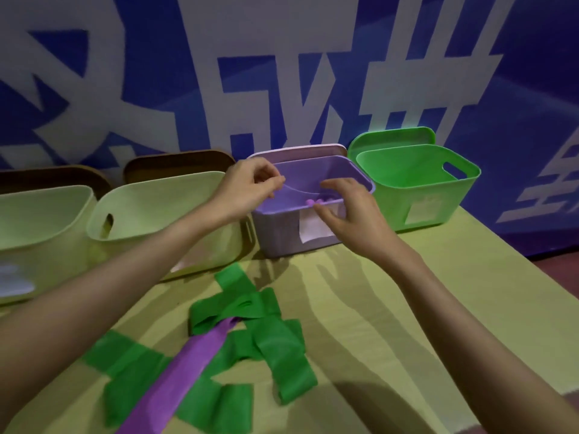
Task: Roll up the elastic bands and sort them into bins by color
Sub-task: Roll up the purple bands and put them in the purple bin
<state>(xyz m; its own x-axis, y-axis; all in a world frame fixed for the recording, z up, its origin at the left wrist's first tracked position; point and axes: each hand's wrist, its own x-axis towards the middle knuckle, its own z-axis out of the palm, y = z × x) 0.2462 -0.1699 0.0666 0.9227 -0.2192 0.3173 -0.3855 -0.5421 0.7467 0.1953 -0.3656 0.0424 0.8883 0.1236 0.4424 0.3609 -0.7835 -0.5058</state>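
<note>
Hands (250,189) (347,211) over purple bin (282,230), fingers (275,183) curled.

Both hands are hovering over the purple bin (282,236). The left hand (250,189) is pinching its fingertips at the bin's left rim, while the right hand (347,211) is holding small purple rolls (316,202) at the front rim. Green bands (263,346) and a purple band (188,368) are lying tangled on the table (391,308). A green bin (416,195) is standing beside the purple one.
</note>
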